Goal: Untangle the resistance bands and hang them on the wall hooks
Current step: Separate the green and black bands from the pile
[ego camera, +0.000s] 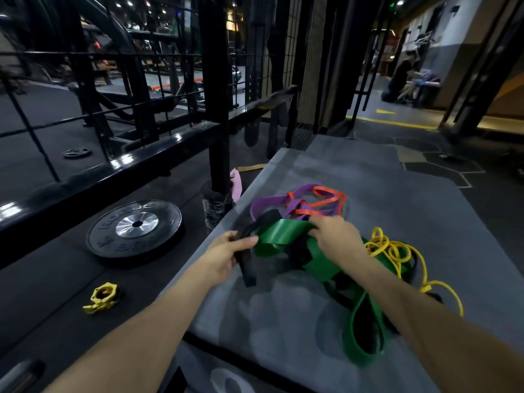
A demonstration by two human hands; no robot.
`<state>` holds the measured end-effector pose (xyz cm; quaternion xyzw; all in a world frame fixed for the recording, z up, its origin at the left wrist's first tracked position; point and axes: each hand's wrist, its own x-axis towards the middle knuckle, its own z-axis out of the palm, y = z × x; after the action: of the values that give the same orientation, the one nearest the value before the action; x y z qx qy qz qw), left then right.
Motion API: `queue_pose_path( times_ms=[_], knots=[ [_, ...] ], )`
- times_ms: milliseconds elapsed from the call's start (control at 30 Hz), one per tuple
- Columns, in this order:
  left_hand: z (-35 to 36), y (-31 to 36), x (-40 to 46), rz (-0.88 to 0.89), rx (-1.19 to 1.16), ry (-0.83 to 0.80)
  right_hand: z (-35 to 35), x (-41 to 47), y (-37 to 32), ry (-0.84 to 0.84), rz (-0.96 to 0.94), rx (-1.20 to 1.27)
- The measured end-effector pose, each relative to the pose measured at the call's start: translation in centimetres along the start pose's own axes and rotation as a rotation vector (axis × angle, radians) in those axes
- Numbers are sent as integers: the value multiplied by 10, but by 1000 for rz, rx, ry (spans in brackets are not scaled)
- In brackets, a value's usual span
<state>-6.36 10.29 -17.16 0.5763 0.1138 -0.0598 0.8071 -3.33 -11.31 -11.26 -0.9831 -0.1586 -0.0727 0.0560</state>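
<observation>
Grey padded mat point(283, 321) sits on a dark rubber gym floor, black steel rack point(158, 143) running along the left. A black plate point(133, 228) beside the mat reads ROGUE, with a yellow collar point(102, 297) nearer. The tangled bands point(326, 251) lie mid-mat. Left hand point(229, 255) pinches a black band point(249, 268), right hand point(331, 234) has fingers curled on the green band point(283, 229).

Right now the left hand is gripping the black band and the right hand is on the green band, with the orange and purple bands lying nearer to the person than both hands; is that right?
Not quite. The left hand grips the black band and the right hand is on the green band, but the orange band and purple band lie beyond the hands, farther from the person, as the head view shows.
</observation>
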Motion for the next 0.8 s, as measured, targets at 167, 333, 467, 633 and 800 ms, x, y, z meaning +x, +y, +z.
queue_pose_path(
  times_ms=[167,333,467,633,800],
  knots=[
    [7,61,7,166,265,111,-36,3,23,68,83,86],
    [12,118,8,252,340,240,-65,4,37,139,87,86],
    [34,126,-3,319,521,202,-66,-6,35,94,-24,86],
    [71,115,-3,379,514,190,-77,-15,29,34,-153,181],
    [108,104,-6,429,774,57,-77,-21,23,-12,-319,296]
  ],
)
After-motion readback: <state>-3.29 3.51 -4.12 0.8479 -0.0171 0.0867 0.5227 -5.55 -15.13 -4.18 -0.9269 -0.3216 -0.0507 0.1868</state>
